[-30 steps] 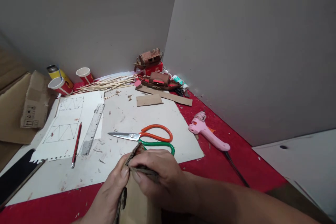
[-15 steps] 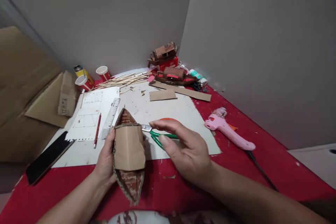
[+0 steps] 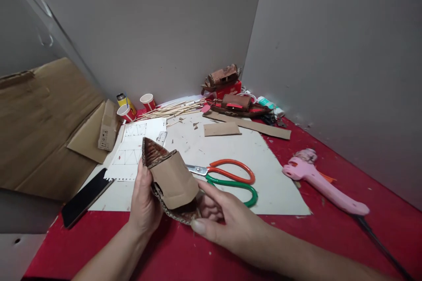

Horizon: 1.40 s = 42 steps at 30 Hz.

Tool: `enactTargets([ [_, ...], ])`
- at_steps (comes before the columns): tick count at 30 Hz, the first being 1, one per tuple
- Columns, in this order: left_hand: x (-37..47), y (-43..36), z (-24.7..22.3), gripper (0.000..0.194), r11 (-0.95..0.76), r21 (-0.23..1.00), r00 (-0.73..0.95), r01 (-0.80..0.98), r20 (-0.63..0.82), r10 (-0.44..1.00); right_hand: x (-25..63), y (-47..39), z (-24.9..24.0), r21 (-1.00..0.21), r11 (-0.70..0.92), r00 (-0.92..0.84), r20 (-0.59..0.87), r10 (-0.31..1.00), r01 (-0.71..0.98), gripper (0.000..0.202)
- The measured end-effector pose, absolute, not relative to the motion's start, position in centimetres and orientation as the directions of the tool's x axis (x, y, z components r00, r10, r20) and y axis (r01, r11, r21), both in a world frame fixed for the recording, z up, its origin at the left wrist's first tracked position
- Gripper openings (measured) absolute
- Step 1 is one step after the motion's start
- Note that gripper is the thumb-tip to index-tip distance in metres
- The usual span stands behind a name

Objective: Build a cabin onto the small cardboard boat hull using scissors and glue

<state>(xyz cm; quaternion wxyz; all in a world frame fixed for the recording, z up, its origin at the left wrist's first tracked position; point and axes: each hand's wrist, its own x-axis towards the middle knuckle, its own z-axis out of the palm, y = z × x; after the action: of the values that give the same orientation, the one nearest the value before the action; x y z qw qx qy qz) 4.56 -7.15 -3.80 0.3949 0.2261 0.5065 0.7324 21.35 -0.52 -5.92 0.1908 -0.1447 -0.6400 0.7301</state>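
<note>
A small cardboard boat (image 3: pixel 174 180) with a curved tan cover over its middle is held up above the table's near part, tilted with its pointed far end toward the upper left. My left hand (image 3: pixel 145 199) grips its left side, thumb along the edge. At the near right end, my right hand (image 3: pixel 227 219) holds the boat between thumb and fingers. Just behind it lie scissors with one orange and one green handle (image 3: pixel 249 195), their blades partly hidden by the boat.
On the right lies a pink glue gun (image 3: pixel 325 189). A phone (image 3: pixel 85 197), drawn paper (image 3: pixel 127 158) and cardboard sheets are at left. Farther back are cups (image 3: pixel 147 102), thin sticks (image 3: pixel 178 109), cardboard strips (image 3: pixel 222 129) and two finished-looking boats (image 3: pixel 235 102).
My right hand has come from beside the boat onto its near end. The boat has turned, its far tip now pointing up-left. The scissors show more fully, and the view has shifted.
</note>
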Motion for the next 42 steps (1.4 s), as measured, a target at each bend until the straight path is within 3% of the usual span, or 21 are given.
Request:
enactTargets([
  [3,4.4,-7.2,-4.2,0.072,-0.254,0.914,-0.628,-0.318,-0.003,0.778,21.0,-0.7,-5.9,-0.946,-0.324,-0.9,-0.168,0.403,0.032,0.075],
  [7,3.7,-7.2,-4.2,0.065,-0.272,0.915,-0.6,-0.299,0.042,0.799,20.8,0.3,-5.9,-0.91,-0.405,-0.829,-0.293,0.476,0.089,0.083],
  [10,3.2,-7.2,-3.8,0.063,-0.294,0.903,-0.597,-0.314,0.052,0.8,20.9,1.5,-5.6,-0.916,-0.4,-0.759,-0.29,0.584,0.042,0.076],
  [17,2.4,-6.7,-3.9,0.054,-0.186,0.89,-0.559,-0.416,-0.088,0.825,20.7,4.0,-5.5,-0.959,-0.282,-0.606,-0.236,0.76,0.019,0.045],
  [26,0.3,-6.7,-3.9,0.055,0.043,0.915,-0.364,-0.402,-0.202,0.909,20.0,8.7,-3.1,-0.974,-0.131,-0.551,-0.213,0.807,0.184,0.018],
  [30,-1.3,-6.6,-4.0,0.055,0.073,0.952,-0.407,-0.298,-0.196,0.892,19.2,11.5,-2.4,-0.95,-0.024,-0.566,-0.205,0.798,0.31,0.019],
  [34,-2.4,-5.6,-3.9,0.045,-0.008,1.0,-0.513,-0.025,-0.006,0.858,18.4,13.8,-2.9,-0.906,0.023,-0.582,-0.252,0.773,0.423,0.009],
  [38,-2.9,-3.2,-3.1,0.034,-0.031,0.984,-0.478,0.177,0.113,0.871,17.9,15.8,-3.5,-0.87,0.036,-0.577,-0.295,0.762,0.492,0.019],
  [42,-3.7,0.2,-2.8,0.032,-0.044,0.978,-0.407,0.204,0.126,0.905,17.3,17.4,-3.9,-0.84,0.074,-0.564,-0.293,0.772,0.538,0.02],
])
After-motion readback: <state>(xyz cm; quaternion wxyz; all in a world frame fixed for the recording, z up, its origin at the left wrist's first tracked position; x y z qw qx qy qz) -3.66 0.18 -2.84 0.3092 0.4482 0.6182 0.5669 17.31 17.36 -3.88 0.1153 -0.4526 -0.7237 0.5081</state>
